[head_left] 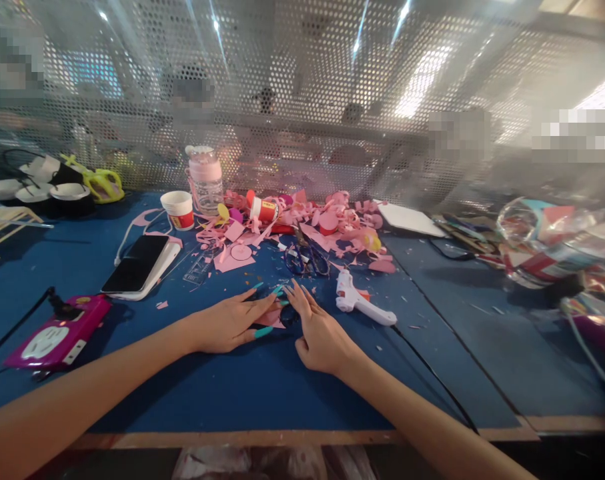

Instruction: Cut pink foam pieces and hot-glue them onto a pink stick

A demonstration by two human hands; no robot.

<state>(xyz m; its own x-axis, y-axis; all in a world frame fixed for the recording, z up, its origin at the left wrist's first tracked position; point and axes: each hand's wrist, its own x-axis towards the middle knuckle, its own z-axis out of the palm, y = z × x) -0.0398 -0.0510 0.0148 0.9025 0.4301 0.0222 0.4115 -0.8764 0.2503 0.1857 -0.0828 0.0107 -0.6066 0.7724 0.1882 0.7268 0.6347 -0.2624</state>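
My left hand (226,324) lies low over the blue table, its fingers stretched out and resting on a small piece of pink paper (277,319). My right hand (325,339) comes in from the other side, fingers extended, its tips by the same paper. A small dark round thing (289,316) sits between the hands, partly hidden; I cannot make out its kind. Just beyond the fingertips lie scissors with blue handles (307,260). To the right of my right hand, a white hot glue gun (365,301) rests on its side.
Pink paper scraps (327,220) pile up at the back. Left of them stand a paper cup (178,210) and a bottle (205,180). A phone (138,263) and a magenta power strip (59,333) lie at left. The glue gun's black cord (435,373) runs toward the front edge.
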